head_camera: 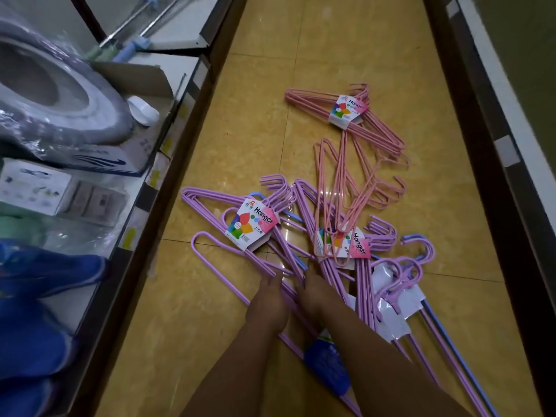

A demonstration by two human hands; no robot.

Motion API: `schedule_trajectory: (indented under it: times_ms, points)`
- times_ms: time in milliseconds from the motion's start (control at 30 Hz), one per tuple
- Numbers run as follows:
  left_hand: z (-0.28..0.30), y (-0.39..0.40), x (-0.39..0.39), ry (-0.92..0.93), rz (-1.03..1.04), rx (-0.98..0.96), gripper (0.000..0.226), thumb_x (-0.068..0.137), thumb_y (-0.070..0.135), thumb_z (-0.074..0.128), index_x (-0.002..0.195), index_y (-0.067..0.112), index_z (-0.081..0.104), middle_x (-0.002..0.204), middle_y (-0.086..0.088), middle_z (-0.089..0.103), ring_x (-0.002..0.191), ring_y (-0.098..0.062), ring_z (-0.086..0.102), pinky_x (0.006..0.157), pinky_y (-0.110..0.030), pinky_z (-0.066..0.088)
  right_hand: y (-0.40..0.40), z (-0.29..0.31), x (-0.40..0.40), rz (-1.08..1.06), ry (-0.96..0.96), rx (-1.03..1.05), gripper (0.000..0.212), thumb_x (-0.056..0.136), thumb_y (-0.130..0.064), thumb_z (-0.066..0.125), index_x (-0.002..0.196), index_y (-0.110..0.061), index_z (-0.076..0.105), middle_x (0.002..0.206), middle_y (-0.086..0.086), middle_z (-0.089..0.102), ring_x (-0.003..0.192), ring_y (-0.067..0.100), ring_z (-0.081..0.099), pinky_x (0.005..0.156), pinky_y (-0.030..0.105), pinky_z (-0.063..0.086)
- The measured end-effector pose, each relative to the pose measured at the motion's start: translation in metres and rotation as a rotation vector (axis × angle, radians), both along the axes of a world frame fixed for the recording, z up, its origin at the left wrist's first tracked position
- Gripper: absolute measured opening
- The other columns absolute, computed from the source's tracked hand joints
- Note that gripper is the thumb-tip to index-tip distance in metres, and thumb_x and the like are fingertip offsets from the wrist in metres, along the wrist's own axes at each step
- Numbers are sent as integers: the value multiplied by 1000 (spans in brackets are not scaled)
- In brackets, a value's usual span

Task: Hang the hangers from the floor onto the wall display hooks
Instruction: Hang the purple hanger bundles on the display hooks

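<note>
Several bundles of wire hangers lie in a heap on the yellow tiled floor (258,94). A pink bundle (379,130) with a "Hanger" label lies farthest away, with loose pink hangers (343,188) below it. A purple bundle (210,200) with the same label lies at the left, another purple bundle (382,233) in the middle, and purple and blue hangers (421,257) at the right. My left hand (266,305) and my right hand (316,296) reach down side by side. Their fingers curl onto the lower bars of the purple hangers. The fingertips are partly hidden among the wires.
A shelf unit runs along the left, holding a plastic-wrapped toilet seat (60,100), boxes (33,188) and blue goods (45,296). Another shelf's dark base (496,164) lines the right side. The aisle between them is narrow. No wall hooks are in view.
</note>
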State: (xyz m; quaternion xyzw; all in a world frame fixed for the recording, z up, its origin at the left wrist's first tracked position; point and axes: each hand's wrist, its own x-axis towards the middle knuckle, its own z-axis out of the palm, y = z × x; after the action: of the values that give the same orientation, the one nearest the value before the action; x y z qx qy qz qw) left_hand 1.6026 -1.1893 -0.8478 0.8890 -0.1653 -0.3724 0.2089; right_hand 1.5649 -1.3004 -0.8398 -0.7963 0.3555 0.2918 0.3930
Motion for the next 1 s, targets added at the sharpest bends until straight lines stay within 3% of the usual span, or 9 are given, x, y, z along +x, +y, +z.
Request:
schedule_trajectory:
  times_ms: [167,300,433,533,567,633,800,1000]
  points:
    - [-9,-2,-2,10,23,5,51,99,15,34,149,21,27,155,-5,25,134,-24,40,106,-36,37,10,-19,2,-265,-24,110,49,98,-30,43,142,-9,34,135,18,52,120,34,52,102,40,43]
    - [-6,2,2,-97,74,-21,43,101,21,36,143,25,40,143,-6,39,124,-22,48,97,-34,43,9,-62,9,-451,-3,162,70,88,-39,51,148,-17,25,132,16,54,116,37,55,99,49,46]
    - [16,-4,14,-351,142,-13,33,100,32,36,122,24,61,121,-3,51,110,-18,51,89,-34,44,19,-21,26,-530,4,125,46,93,-34,53,128,-5,51,122,20,60,112,37,58,96,45,49]
    - [29,-13,26,-444,139,62,35,99,34,36,112,19,65,118,-2,51,111,-18,47,93,-33,40,26,-4,31,-593,-54,142,19,92,-25,55,95,-9,63,112,20,65,105,35,62,91,41,52]
    - [33,-14,31,-475,141,73,35,99,35,36,111,19,65,118,-2,51,113,-18,46,94,-33,38,30,-2,33,-584,-65,144,16,92,-22,54,92,-9,63,110,20,65,104,35,62,90,41,52]
    - [41,-14,40,-501,147,51,34,99,35,36,115,20,62,118,-2,54,114,-20,46,94,-34,37,35,3,33,-547,-85,79,25,90,-21,54,105,-3,63,110,19,65,105,36,61,87,41,51]
    - [51,-18,58,-210,304,-179,40,98,40,40,128,15,47,117,-8,64,107,-31,59,85,-40,48,44,30,31,-491,-273,22,17,90,-17,54,102,-7,60,104,15,65,101,35,60,83,43,50]
    - [114,-17,57,-46,432,-299,34,101,32,39,118,7,54,107,-13,66,103,-31,59,80,-31,39,38,98,24,-286,-285,-105,32,90,-7,50,121,-6,54,117,15,61,108,35,56,84,37,45]
